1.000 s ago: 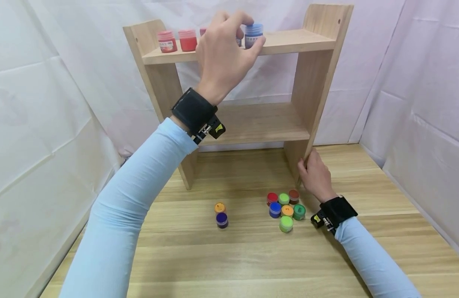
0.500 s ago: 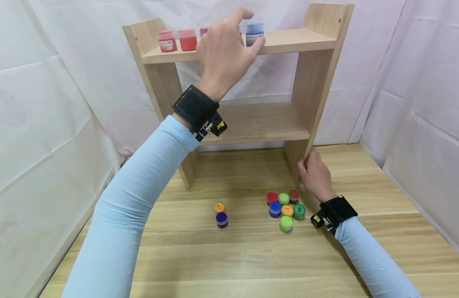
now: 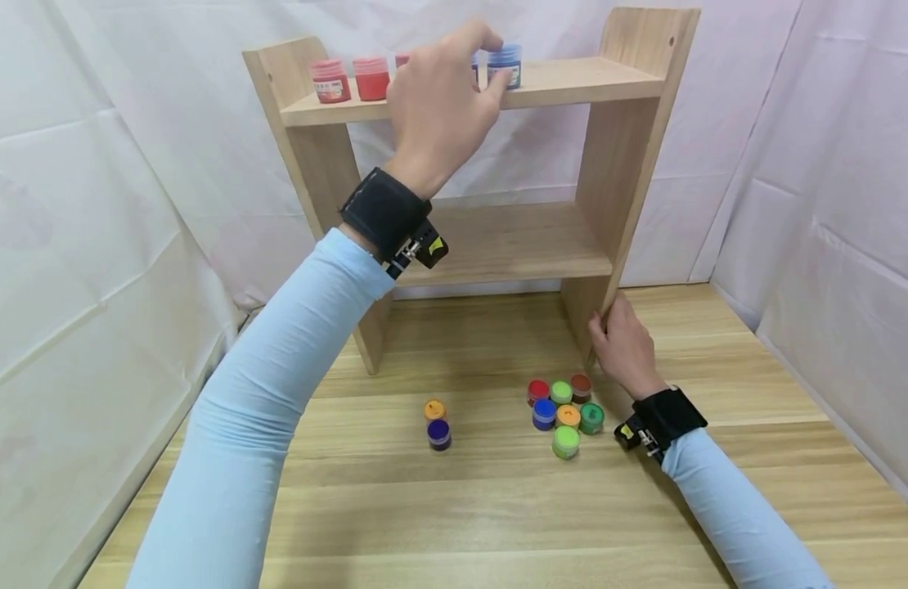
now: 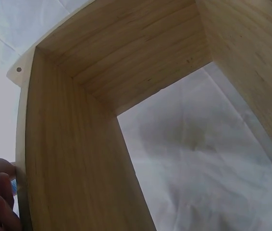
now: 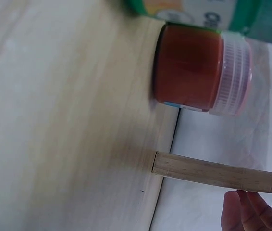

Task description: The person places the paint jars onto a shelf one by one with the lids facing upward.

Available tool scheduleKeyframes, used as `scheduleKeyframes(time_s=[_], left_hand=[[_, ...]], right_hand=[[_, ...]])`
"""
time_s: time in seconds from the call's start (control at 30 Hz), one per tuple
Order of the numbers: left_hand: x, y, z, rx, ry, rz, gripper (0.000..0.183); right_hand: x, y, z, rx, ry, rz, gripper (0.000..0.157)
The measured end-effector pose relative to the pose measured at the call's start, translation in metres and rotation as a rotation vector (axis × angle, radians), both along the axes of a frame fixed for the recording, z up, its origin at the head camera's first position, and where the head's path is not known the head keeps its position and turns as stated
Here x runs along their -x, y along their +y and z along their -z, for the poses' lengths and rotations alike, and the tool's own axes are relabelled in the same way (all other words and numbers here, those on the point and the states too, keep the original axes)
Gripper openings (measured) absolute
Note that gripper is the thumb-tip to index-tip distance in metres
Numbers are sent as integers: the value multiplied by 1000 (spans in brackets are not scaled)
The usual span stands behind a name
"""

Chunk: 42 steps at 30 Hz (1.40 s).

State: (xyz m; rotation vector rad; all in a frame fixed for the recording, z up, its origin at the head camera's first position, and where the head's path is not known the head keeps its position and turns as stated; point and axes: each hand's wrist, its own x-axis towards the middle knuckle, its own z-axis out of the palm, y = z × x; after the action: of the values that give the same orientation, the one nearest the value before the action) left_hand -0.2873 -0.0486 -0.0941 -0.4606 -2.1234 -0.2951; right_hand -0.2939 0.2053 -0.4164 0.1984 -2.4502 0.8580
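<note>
A wooden shelf (image 3: 619,155) stands on the table. My left hand (image 3: 442,102) is up at its top board, thumb and index finger around a blue paint jar (image 3: 508,59). The left wrist view shows curled fingers (image 4: 4,207) by the board's edge, with a sliver of blue between them. Behind this hand another blue jar and a pinkish one are mostly hidden. Two red paint jars (image 3: 371,79) stand farther left on the same board. Low on the right, my right hand (image 3: 625,343) grips the side panel, its fingertips at the wood (image 5: 244,180) in the right wrist view.
Beside the right hand, several paint jars cluster on the table (image 3: 439,515), among them a brown one (image 5: 189,67) and a green one (image 3: 591,418). An orange jar (image 3: 435,409) and a purple jar (image 3: 439,434) sit left of them. White cloth (image 3: 829,204) hangs around.
My left index finger lifted off the blue jar's lid, then came back down beside it. The thumb shifted left, and the jar's label now shows farther right. The right hand stayed put.
</note>
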Motion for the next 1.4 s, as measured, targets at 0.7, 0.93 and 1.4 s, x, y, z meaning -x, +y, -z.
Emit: scheduleKeyframes(time_s=[0.7,0.93,1.4], left_hand=[[-2,5,-6,-20,3,14,47],[-2,-17,24,-7,183,487,33],[-36,-45,133,82,-176,945,11]], right_hand=[[-6,5,-4,4,9,19,47],[-8,7,0,9,11,15,47],[-13,6,-4,11,-10,27,47]])
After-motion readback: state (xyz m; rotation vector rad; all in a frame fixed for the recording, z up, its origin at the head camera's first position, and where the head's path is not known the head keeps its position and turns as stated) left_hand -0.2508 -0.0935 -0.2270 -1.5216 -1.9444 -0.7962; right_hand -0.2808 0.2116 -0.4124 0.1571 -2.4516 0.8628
